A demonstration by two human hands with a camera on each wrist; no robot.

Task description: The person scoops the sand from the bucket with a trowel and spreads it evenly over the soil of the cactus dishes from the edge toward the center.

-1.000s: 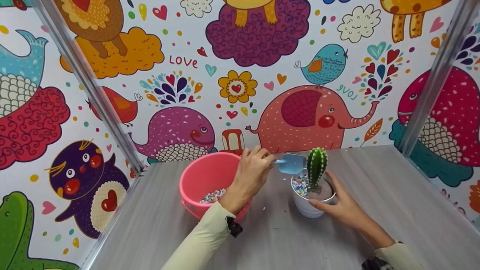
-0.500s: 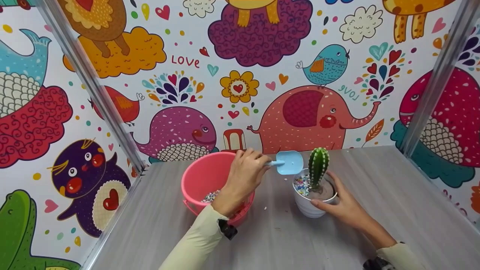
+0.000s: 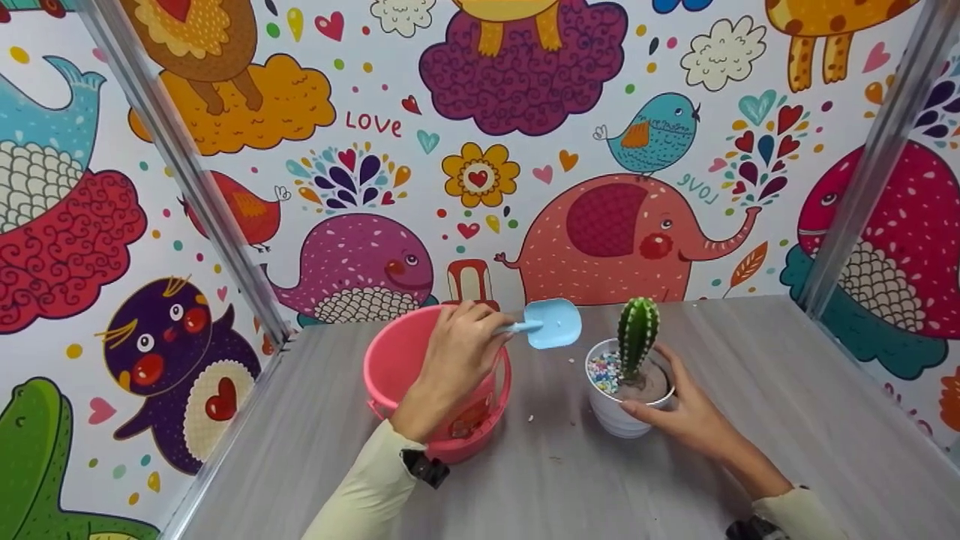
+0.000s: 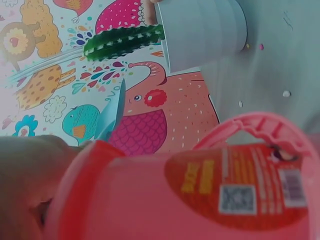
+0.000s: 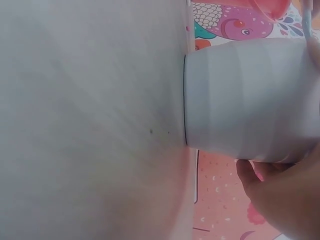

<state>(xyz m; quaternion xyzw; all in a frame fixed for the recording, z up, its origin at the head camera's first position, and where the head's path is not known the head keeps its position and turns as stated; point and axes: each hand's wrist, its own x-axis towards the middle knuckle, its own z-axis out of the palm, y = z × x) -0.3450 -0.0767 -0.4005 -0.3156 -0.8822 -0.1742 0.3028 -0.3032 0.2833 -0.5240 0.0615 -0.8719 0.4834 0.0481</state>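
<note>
My left hand (image 3: 463, 352) grips the handle of a light blue toy shovel (image 3: 553, 324) above the right rim of a pink bucket (image 3: 397, 360). The shovel's blade points right and carries no visible pebbles. My right hand (image 3: 686, 412) holds a white ribbed pot (image 3: 624, 420) by its right side, thumb at the near rim. In the pot stands a green cactus (image 3: 637, 337). Small multicoloured pebbles (image 3: 604, 371) cover the left part of the pot's top, and greyish soil (image 3: 651, 382) shows on the right. My left hand and forearm hide most of the bucket's inside.
A few loose pebbles (image 4: 286, 93) lie on the grey wooden table (image 3: 570, 487) between bucket and pot. The bucket's handle (image 4: 270, 125) hangs down on its right side. Patterned walls with metal posts (image 3: 862, 157) close off the back and sides.
My left hand has moved left with the shovel, from beside the cactus to over the bucket's right rim, and the blade has turned more face-on. The right hand and pot have stayed put.
</note>
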